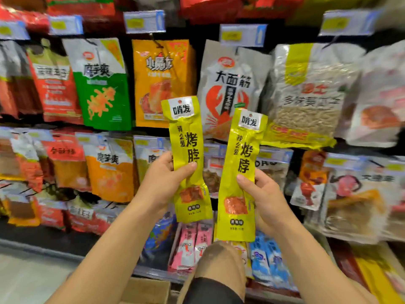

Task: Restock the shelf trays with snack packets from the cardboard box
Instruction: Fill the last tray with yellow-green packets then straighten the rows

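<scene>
**Holding two snack packets up before they go in the trays**

Head view, the only one. The left hand grips the first packet around its middle, with the thumb pressed across the front and the fingers curled behind. The right hand does the same with the second packet.

Both packets are upright, labels toward the camera, just beside each other. My guess is that's to check they match and face the same way before slotting them in. They're up in the air in front of the hanging bags, not in a tray yet.

The shelf trays sit lower down, with pink packets and blue packets standing in them. The cardboard box is at the bottom edge, by the person's knee. I can't tell which tray these belong in, since the knee and the second packet hide the gap between pink and blue.
</scene>
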